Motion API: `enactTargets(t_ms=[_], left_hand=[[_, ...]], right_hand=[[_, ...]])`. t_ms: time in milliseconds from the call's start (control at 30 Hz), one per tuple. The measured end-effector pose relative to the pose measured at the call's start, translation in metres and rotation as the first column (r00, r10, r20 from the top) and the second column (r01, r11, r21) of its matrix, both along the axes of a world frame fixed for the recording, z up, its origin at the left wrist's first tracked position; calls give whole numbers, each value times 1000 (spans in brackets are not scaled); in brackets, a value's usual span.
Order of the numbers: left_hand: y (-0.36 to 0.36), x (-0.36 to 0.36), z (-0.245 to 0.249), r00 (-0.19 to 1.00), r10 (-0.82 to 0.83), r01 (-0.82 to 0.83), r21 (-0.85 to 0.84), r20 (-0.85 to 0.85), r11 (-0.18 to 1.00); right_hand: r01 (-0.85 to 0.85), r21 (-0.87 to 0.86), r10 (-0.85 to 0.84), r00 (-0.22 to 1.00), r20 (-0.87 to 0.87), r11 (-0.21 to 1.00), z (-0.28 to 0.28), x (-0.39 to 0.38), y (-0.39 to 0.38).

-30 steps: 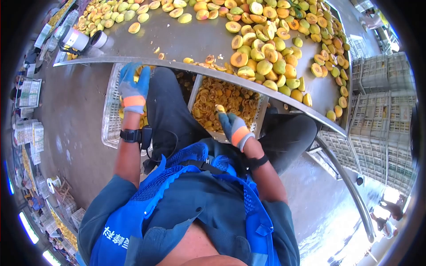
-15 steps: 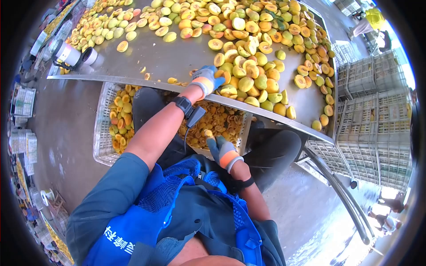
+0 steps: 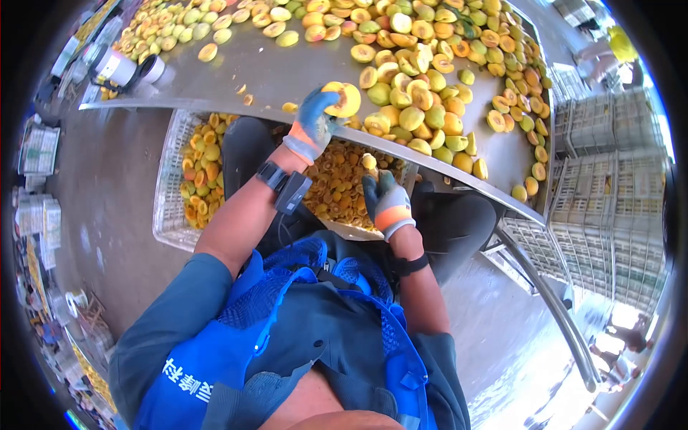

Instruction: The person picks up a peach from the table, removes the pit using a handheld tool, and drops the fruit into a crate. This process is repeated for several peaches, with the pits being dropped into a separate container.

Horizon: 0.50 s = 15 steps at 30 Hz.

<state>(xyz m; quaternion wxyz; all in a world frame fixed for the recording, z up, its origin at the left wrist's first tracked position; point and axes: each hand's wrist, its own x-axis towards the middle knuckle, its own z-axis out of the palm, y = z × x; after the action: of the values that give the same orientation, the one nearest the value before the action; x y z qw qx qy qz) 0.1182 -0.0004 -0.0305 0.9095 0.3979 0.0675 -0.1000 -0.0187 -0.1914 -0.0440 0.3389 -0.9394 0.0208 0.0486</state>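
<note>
My left hand (image 3: 313,123), in a grey-blue and orange work glove, is closed on a halved peach (image 3: 344,99) over the metal table's front edge. The fruit's orange cut side faces up. Lower and to the right, my gloved right hand (image 3: 388,201) is closed round a small thing with a rounded yellowish end (image 3: 369,161); I cannot tell what it is. It points up over a crate of brownish-orange fruit pieces (image 3: 340,185) between my knees. Peach halves (image 3: 412,118) lie heaped on the table (image 3: 287,79) just beyond my left hand.
A white plastic crate (image 3: 166,175) of peach halves stands left of my knee. A white cylindrical container (image 3: 115,68) lies at the table's left end. Stacked crates (image 3: 588,190) rise on the right, near a curved metal tube (image 3: 548,304). People (image 3: 616,358) are far right.
My left hand has lifted off the table surface and now holds a peach half up. My right hand has moved up and to the right with the small yellowish-ended thing.
</note>
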Motion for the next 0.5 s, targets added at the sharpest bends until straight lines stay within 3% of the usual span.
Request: enactTargets(t_ms=[67,100,233,267,333,367,433,500], left_hand=[[12,-21,2,991,39,-80,-334,-127,939],[18,-32,6,989,-1,-56,-385,-145,921],[34,-73,5,982,-85,-18,-526,-171,850],[36,-81,0,983,-69,-28,-505,-172,862],[40,-98,5,986,-29,-52,-459,-167,887],[44,-100,0,983,-29,-49,-406,-183,913],[50,-106,-2,985,-92,15,-463,-144,886],[53,-113,-4,985,-137,73,-480,-101,875]], right_hand=[[-5,150,-7,997,77,989,-3,-9,4],[-21,217,-31,972,232,976,-4,-12,8],[13,154,-66,936,347,988,4,3,11],[49,-41,-52,996,-76,998,10,13,4],[-60,-174,36,990,-139,983,5,17,1],[-24,-115,21,999,-29,993,3,16,1],[11,13,-13,984,177,1000,5,7,5],[-15,-117,3,995,-96,993,1,17,4]])
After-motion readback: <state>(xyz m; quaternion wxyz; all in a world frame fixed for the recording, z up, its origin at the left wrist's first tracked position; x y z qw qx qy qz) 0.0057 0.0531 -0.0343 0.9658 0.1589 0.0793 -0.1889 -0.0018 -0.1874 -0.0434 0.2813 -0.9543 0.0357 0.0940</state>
